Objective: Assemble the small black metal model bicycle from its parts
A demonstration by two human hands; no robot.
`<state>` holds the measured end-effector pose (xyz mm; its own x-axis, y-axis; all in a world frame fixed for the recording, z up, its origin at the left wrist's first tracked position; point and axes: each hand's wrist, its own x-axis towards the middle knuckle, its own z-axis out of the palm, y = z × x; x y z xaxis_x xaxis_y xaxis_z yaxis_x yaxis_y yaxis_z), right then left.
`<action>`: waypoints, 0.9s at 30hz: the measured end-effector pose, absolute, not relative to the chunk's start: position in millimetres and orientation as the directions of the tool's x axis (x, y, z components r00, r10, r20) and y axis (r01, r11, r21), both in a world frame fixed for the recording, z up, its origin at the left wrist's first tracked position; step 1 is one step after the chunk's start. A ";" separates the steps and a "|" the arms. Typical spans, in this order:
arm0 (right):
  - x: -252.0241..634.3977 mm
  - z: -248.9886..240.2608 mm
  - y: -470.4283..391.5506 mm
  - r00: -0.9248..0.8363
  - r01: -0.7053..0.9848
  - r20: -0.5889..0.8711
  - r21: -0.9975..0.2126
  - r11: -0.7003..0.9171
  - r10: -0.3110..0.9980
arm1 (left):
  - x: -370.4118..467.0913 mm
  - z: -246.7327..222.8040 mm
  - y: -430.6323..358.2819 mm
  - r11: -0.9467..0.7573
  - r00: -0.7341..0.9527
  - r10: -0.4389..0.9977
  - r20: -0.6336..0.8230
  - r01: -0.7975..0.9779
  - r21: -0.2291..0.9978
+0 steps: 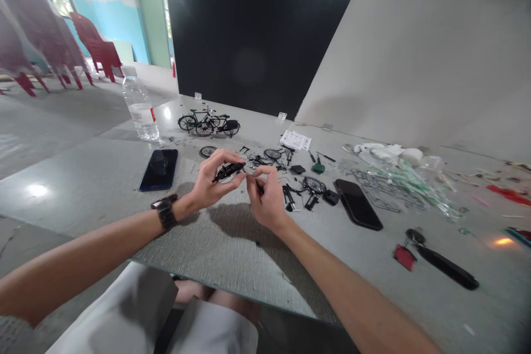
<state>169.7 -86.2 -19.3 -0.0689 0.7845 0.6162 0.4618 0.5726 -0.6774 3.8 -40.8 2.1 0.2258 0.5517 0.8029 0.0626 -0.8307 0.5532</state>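
Between the thumb and fingers of my left hand [213, 178] is a black model bicycle part [229, 171], held just above the table. My right hand [265, 193] is close beside it, its fingers pinched round a thin dark item whose kind is mostly hidden; its tip points toward the black part. Beyond my hands lie a loose model wheel [208, 151] and a black model frame [263, 162]. More small black bicycle parts [314, 185] are spread to the right of my right hand. Two assembled model bicycles [209, 121] stand farther back.
A water bottle [141, 105] and a blue phone [159, 170] are at the left. To the right are a black phone [358, 204], a black-handled tool [446, 266] and clear plastic scraps [418, 182]. Printed sheets [295, 140] lie near the black panel [261, 33].
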 end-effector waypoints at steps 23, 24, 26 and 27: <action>168.5 -4.5 -82.1 -0.057 0.600 0.510 -0.669 0.438 0.858 | 11.1 -7.3 -25.9 -0.580 0.191 0.790 0.583 -0.078 0.811; 168.8 -4.8 -81.5 -0.061 0.623 0.501 -0.657 0.425 0.863 | 11.0 -7.8 -24.3 -0.549 0.198 0.803 0.562 -0.118 0.827; 168.9 -6.8 -80.7 -0.054 0.663 0.498 -0.631 0.404 0.866 | 10.6 -8.6 -21.2 -0.494 0.218 0.826 0.521 -0.169 0.853; 168.7 -8.2 -80.7 -0.049 0.677 0.506 -0.617 0.402 0.861 | 10.5 -8.9 -20.0 -0.468 0.225 0.836 0.501 -0.185 0.864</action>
<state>168.7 -80.7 -8.2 -0.0491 0.8609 0.5064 0.6768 0.4015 -0.6170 10.5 -20.0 -8.9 0.2254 0.8355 0.5010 -0.1851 -0.4682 0.8640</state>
